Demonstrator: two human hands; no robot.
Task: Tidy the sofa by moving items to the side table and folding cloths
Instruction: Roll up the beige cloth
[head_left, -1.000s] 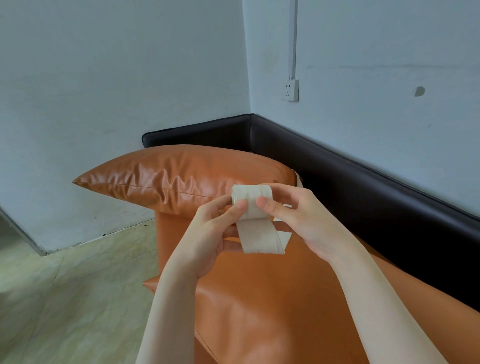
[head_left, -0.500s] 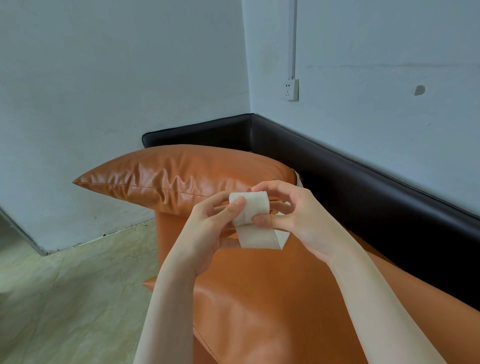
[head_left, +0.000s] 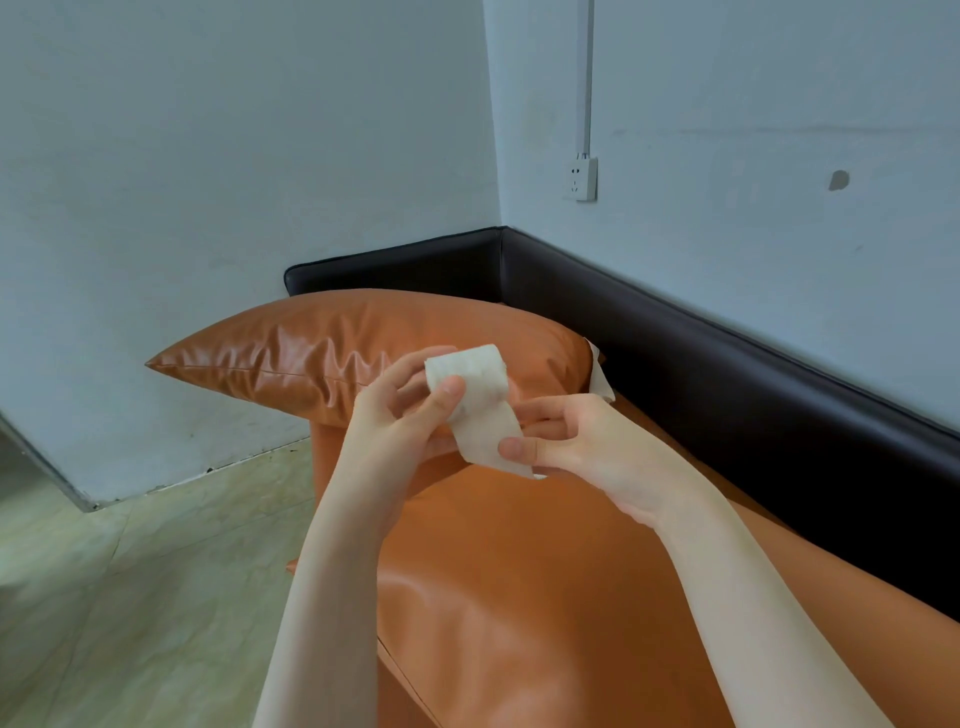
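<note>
Since half a second ago the right hand (head_left: 587, 447) dropped lower. The left hand (head_left: 400, 415) pinches the cloth strip's (head_left: 478, 410) folded top; the right pinches its lower end. The strip slants down-right above the sofa (head_left: 519, 571).

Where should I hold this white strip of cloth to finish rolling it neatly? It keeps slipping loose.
Keep the left hand pinching the rolled upper end of the white cloth strip, thumb in front. Probably best to take the hanging tail near its lower edge from the right, where the right hand pinches it: it is flat there.
</note>
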